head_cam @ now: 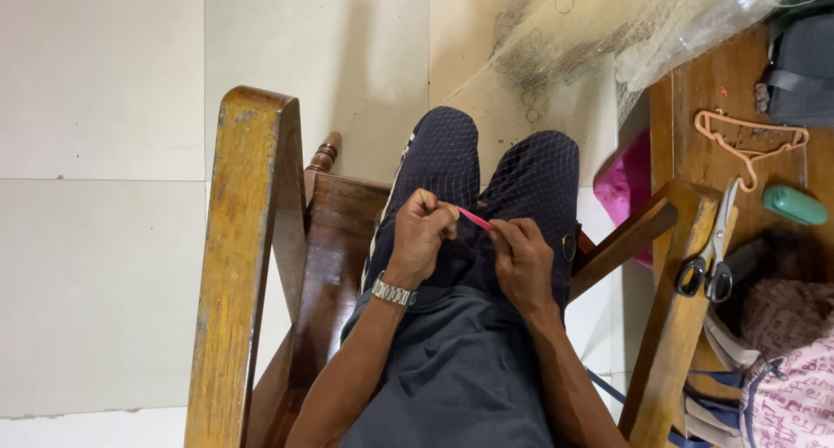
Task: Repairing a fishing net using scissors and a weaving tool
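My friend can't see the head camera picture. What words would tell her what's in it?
Seated in a wooden chair, a person pinches a thin pink tool between left hand and right hand, with fine netting over their knees. Scissors rest alongside.

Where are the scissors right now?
In the head view, the scissors lie on the wooden table at the right, black handles toward the person, just below the pink hanger and left of the green case.

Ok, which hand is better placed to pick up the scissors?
Right. The right hand is on the same side as the scissors, which lie on the wooden armrest beyond it. The left hand sits farther off, fist closed around the pink tool.
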